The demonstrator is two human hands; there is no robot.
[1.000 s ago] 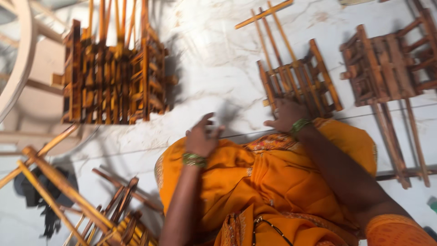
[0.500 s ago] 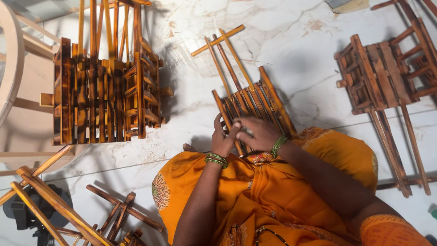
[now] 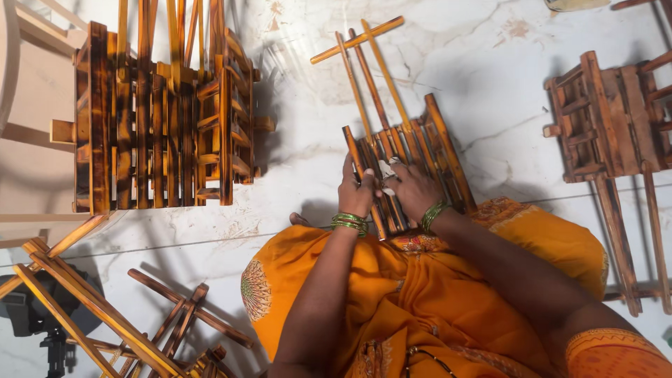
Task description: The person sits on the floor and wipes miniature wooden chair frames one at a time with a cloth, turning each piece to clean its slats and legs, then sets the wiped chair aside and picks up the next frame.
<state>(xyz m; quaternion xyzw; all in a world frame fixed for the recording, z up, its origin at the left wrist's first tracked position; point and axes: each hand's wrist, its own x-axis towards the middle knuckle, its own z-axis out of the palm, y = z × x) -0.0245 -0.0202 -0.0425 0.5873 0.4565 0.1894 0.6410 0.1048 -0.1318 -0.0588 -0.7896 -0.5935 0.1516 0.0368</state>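
From the head camera, you see your left hand (image 3: 358, 190) and your right hand (image 3: 413, 189) close together on a small wooden frame (image 3: 409, 164) in the middle, just above your lap. Your left hand is curled around a slat at the frame's left edge. Your right hand lies on the slats with bent fingers, pinching a small pale bit; what that bit is, you cannot tell. The frame's long sticks point up toward 12 o'clock, with a cross stick (image 3: 357, 40) near the top. At 9 o'clock stands a big stack of wooden frames (image 3: 161, 119), with a bare strip of floor between it and your hands. At 3 o'clock lies another wooden frame (image 3: 609, 126), well apart. At 7 o'clock loose sticks (image 3: 105, 308) lie piled. Everything rests on a white marble floor (image 3: 490, 63) with thin cracks. Orange cloth (image 3: 420, 294) covers your lap.
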